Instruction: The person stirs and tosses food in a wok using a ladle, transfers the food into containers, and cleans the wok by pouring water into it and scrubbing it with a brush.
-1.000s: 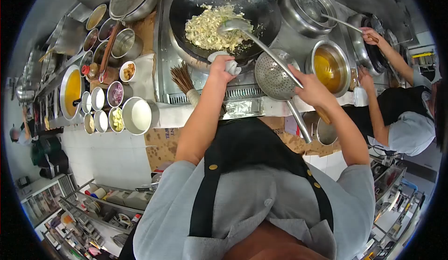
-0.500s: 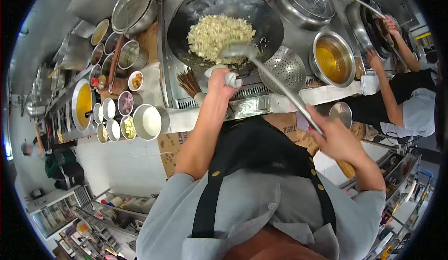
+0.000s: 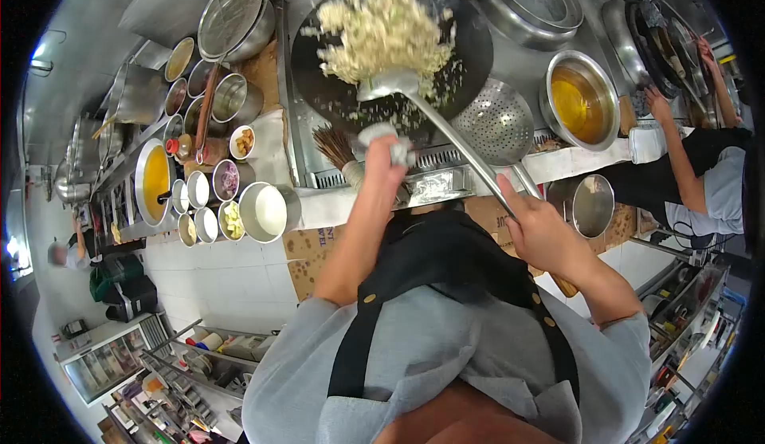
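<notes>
Pale chopped food [image 3: 386,29] is in the air above the dark wok [image 3: 319,97], blurred, with bits scattered on the wok's surface. My left hand [image 3: 384,159] is closed round a folded white cloth [image 3: 381,135] at the wok's near edge; the wok handle is hidden under it. In my right hand [image 3: 538,225] is the long metal handle of a ladle [image 3: 392,84], whose bowl is at the food's lower edge. A bamboo brush [image 3: 339,151] lies just left of my left hand. The perforated strainer [image 3: 496,121] rests between the wok and the oil pot.
A pot of yellow oil [image 3: 579,101] stands right of the strainer. Lidded steel pots [image 3: 532,1] are behind. At left are small ingredient bowls [image 3: 231,179], a white tub [image 3: 264,212] and a yellow-filled basin [image 3: 153,181]. A co-worker [image 3: 693,181] works at the right.
The food has risen from the wok and spread upward. My left hand and cloth are slightly lower. The ladle and my right hand have shifted; the co-worker's upper hand has moved right.
</notes>
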The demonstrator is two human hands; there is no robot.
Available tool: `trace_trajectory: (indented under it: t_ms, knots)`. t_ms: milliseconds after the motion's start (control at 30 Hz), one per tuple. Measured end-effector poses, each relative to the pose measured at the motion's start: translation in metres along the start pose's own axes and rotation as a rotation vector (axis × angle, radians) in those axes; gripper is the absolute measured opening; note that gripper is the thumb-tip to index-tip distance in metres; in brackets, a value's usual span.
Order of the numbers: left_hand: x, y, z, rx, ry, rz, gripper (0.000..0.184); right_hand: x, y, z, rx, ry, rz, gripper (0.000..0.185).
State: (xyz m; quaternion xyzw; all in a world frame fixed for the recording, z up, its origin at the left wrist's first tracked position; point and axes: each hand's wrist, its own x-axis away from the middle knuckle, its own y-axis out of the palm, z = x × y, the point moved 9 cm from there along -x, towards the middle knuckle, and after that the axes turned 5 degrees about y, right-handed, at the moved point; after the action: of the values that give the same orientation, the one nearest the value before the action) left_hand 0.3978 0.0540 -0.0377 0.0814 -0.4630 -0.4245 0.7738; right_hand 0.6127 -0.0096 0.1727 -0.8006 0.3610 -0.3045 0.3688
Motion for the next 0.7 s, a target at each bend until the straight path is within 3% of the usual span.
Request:
trace_trajectory:
  t_ms: [33, 67, 267, 333, 433, 500, 533, 633, 700]
  knots:
    - [-0.015, 0.013, 0.005, 0.034, -0.051, -0.035, 0.018, 0.001, 0.001, -0.002, -0.005, -0.009, -0.026, 0.064]
    - [-0.037, 0.020, 0.003, 0.060, -0.066, -0.082, 0.018, -0.010, 0.012, 0.010, 0.061, 0.114, -0.116, 0.064]
    - [-0.011, -0.028, -0.054, 0.049, 0.029, -0.046, 0.029, -0.088, 0.028, 0.059, 0.113, 0.184, 0.151, 0.062]
    - [-0.007, -0.021, -0.050, 0.080, -0.001, -0.119, 0.032, -0.069, -0.001, 0.039, -0.098, -0.021, 0.349, 0.062]
    - [-0.036, -0.002, -0.022, 0.039, -0.006, -0.065, 0.027, -0.050, -0.016, 0.034, -0.653, 0.032, 0.323, 0.055]
    - [-0.055, 0.024, -0.006, 0.041, -0.032, -0.098, 0.021, -0.062, -0.016, 0.024, -1.259, 0.337, 0.050, 0.051]
    - [-0.066, 0.027, -0.007, 0.046, -0.059, -0.104, 0.020, -0.075, -0.023, 0.018, -1.430, 0.313, 0.110, 0.032]
    - [-0.081, 0.027, -0.008, 0.063, -0.116, -0.097, 0.017, -0.130, 0.005, 0.022, -2.204, 0.095, -0.417, 0.017]
    - [-0.082, 0.030, -0.010, 0.086, -0.130, -0.060, 0.014, -0.159, 0.048, 0.042, -2.021, 0.357, -0.281, 0.015]
